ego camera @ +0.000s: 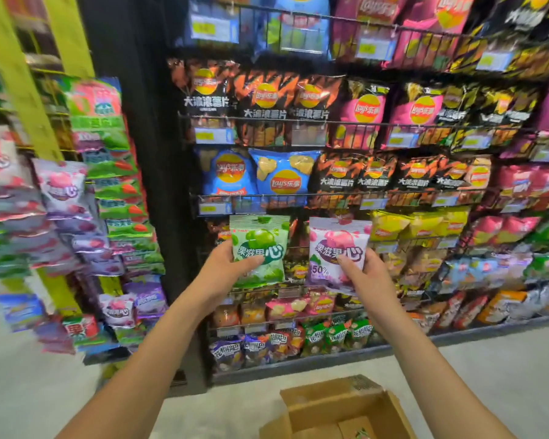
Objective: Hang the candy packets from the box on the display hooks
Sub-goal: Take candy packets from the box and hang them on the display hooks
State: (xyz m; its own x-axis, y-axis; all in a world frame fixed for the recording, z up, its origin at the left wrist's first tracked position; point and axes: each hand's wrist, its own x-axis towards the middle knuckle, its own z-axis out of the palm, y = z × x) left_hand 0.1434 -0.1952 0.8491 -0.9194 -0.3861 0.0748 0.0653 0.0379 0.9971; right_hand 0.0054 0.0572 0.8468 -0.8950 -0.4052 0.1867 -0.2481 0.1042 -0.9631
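My left hand [224,269] grips a green candy packet [260,248] by its lower left side and holds it upright at chest height. A pink and purple candy packet [338,253] is held upright in my right hand [366,274], gripped at its lower right corner. Both packets are raised in front of the chip shelves. The open cardboard box [336,410] sits on the floor below, near the bottom edge. The hook display [108,198] stands to the left, hung with many green, purple and pink candy packets.
Black wire shelves [346,193] full of chip bags fill the wall ahead and to the right. A yellow-green frame [13,74] rises at the far left. Light grey floor [488,375] surrounds the box.
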